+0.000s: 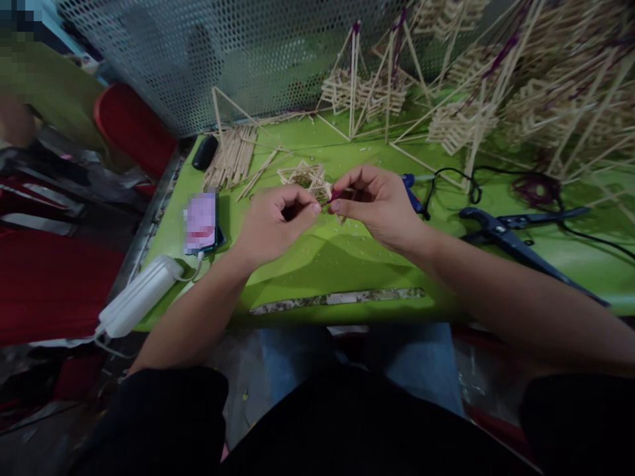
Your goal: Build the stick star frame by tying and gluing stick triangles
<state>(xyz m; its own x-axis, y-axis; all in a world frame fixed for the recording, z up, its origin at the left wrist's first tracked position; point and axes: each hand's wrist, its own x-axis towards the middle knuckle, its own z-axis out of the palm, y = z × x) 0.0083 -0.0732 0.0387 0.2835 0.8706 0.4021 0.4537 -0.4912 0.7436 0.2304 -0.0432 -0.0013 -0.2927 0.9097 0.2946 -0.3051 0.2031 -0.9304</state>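
Observation:
My left hand (275, 221) and my right hand (380, 201) meet over the middle of the green table (317, 264). The right thumb and fingertips pinch a piece of purple string (336, 196). Left thumb and forefinger are closed together just beside it, on what looks like the string's other end. Right behind the fingertips is a small woven piece of thin wooden sticks (301, 174), partly hidden by my hands. A short stick seems to show below the right fingers, too blurred to make out.
Loose sticks (231, 157) lie at the back left, near a phone (201, 221) and a white power bank-like block (141, 296). Rightward are a blue glue gun (414, 192), dark cutters (501, 231), purple string bundle (536, 190) and stacked stick frames (461, 122). A flat strip (342, 299) lies in front.

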